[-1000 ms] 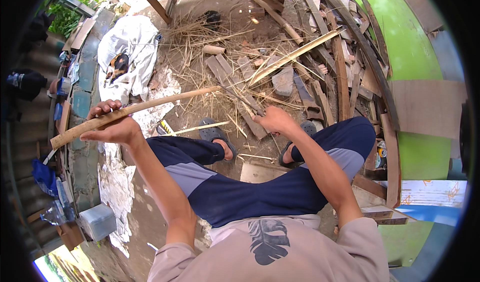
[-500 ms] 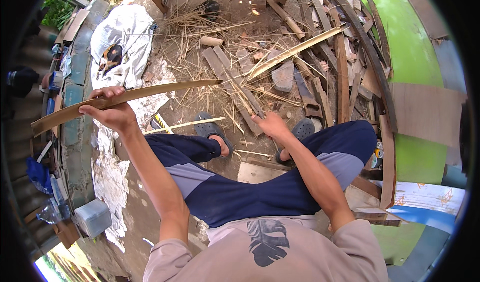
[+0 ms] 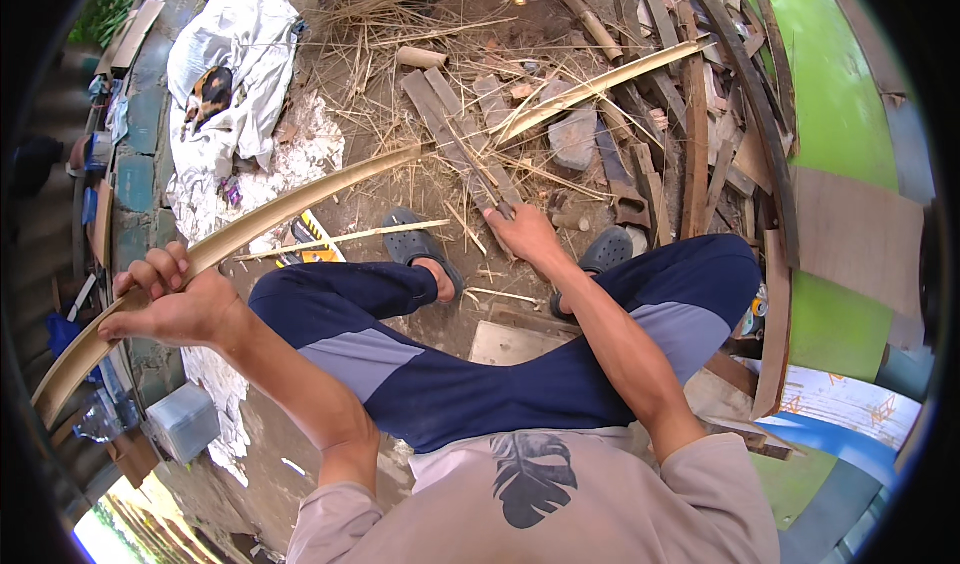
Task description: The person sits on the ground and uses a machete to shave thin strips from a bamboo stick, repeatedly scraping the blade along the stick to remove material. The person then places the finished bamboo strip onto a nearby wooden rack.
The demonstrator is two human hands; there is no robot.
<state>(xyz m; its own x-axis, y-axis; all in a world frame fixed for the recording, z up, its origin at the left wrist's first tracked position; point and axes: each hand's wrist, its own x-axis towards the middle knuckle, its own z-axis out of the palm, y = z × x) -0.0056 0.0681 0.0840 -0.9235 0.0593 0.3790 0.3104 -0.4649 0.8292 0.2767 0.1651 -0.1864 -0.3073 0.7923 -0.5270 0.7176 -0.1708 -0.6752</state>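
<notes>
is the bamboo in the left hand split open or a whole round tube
Split open: the bamboo in the left hand shows a pale, shallow channel lengthwise, not a closed tube.

Rough yard workshop: dirt ground (image 3: 372,186), handsaw (image 3: 613,167), scrap boards (image 3: 694,134), strewn shavings (image 3: 362,36).

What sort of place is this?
Probably a makeshift woodworking yard: a handsaw lies beside piled wooden boards, and thin, straw-coloured strips litter the dirt ground.
</notes>
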